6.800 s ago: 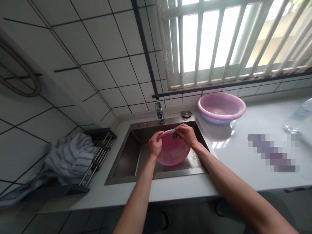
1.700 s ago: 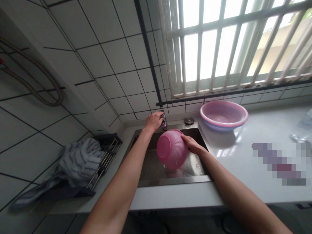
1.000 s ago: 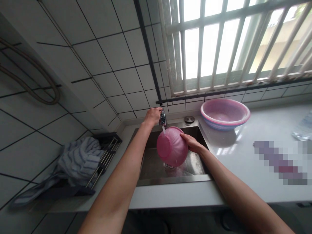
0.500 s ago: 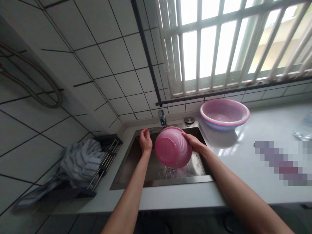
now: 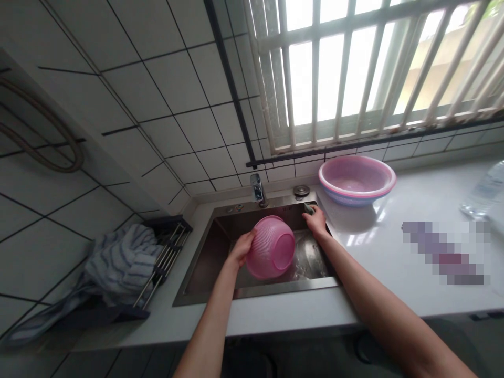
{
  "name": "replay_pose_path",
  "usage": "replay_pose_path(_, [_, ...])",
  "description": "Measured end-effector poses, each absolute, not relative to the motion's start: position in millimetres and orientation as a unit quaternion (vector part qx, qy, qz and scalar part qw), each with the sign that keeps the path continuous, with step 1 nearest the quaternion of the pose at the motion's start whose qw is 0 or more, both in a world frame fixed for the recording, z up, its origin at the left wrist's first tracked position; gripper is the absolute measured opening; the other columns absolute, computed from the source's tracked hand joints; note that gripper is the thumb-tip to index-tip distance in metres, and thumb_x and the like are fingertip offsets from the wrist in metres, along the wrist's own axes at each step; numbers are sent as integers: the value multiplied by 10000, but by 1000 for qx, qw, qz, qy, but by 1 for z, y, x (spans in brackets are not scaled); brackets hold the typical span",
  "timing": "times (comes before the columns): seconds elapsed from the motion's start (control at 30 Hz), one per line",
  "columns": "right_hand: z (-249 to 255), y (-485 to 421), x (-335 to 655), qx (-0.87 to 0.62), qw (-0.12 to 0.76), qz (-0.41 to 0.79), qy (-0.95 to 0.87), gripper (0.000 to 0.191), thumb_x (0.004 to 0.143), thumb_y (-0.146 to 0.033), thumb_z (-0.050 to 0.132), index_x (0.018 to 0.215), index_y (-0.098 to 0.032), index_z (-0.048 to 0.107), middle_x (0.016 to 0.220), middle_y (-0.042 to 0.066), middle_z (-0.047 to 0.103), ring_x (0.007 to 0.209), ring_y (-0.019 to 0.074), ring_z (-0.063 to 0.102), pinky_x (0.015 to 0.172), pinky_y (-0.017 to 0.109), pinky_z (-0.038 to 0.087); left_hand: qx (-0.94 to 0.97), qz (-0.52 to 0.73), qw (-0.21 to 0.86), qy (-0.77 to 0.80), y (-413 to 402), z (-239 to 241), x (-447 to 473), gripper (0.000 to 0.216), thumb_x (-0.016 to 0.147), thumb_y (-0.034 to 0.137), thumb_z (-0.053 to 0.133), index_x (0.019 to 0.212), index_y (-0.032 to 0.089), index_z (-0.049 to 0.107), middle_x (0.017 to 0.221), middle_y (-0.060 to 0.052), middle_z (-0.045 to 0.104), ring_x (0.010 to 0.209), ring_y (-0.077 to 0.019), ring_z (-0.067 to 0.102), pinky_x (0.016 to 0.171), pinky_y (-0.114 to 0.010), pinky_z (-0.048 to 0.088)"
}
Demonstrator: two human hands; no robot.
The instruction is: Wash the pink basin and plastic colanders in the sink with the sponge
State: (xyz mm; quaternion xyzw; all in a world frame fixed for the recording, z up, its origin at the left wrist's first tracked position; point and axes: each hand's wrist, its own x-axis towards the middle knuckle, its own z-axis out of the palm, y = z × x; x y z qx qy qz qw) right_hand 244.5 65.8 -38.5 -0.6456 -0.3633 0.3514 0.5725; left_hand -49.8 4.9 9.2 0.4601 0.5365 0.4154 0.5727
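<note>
Head view: where does the round pink ribbed-plastic colander [image 5: 271, 247] lie?

Between the person's left hand [image 5: 242, 249] and right hand [image 5: 316, 223], tilted on its side within the rectangular stainless-steel sink [image 5: 275, 287]. Whether it rests on the sink's floor I can't tell.

Which of the hands is nearer?

The left — it grips the colander's left side, fingers wrapped on the wall near the rim, partly hidden.

And the right?

Well apart, past the colander's upper right by the sink's back right corner, fingers curled tight around a small green-and-white pad [image 5: 309, 208] — cloth or sponge, too small to say.

Any long axis?

None, it's round. I'd judge by its base: that faces right and toward the person, so the outside wall is turned to the pad's side.
</note>
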Motion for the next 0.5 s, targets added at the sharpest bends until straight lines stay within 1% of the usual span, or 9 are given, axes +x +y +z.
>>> replay_pose_path(0.1, [-41,69,238,-595,581,489,-263,177,720,-261,676,876,-181,654,776,78,706,794,256,680,696,348,544,471,429,545,545,4,10,-40,728,653,793,811,883,105,750,793,-81,742,726,-195,636,673,-287,465])
replay_pose_path(0.17, [-42,70,233,-568,571,542,-242,96,748,-267,643,801,-195,610,707,73,672,712,242,667,631,344,539,462,443,553,533,5,13,-35,740,653,785,816,950,111,749,865,-94,760,774,-205,653,721,-302,488])
replay_pose_path(0.23, [-40,71,230,-547,570,563,-243,98,752,-277,638,811,-206,606,720,60,674,689,222,662,604,324,532,456,441,567,525,7,15,-31,741,652,766,829,990,112,747,901,-100,764,782,-200,652,734,-309,497])
replay_pose_path(0.3, [-36,69,227,-518,578,568,-273,166,771,-318,632,898,-211,644,774,43,696,700,209,662,604,303,524,457,432,577,522,7,14,-27,749,652,768,828,1002,110,747,896,-97,761,755,-189,638,716,-306,492])
replay_pose_path(0.37, [-28,62,220,-484,583,544,-362,253,821,-370,607,1004,-216,689,852,38,730,768,214,678,666,306,540,461,435,574,518,8,10,-22,772,651,799,806,998,112,749,883,-91,760,726,-180,626,699,-302,485])
replay_pose_path(0.4, [-24,56,215,-463,575,517,-433,288,857,-386,588,1054,-217,711,915,43,751,835,225,691,732,322,556,465,443,567,516,8,8,-20,784,652,819,790,992,114,751,878,-91,761,722,-181,627,697,-301,486])
replay_pose_path(0.47, [-13,40,203,-414,522,445,-598,333,932,-386,550,1146,-222,746,1098,68,773,1045,262,698,928,381,555,471,461,542,521,9,3,-18,803,682,860,733,991,119,761,885,-101,770,754,-201,652,716,-308,498])
replay_pose_path(0.5, [-8,31,195,-378,482,406,-679,353,969,-369,537,1223,-237,744,1249,74,749,1196,275,663,1049,412,512,470,467,530,529,10,1,-19,813,708,878,695,1000,122,768,900,-110,777,793,-220,675,737,-316,510])
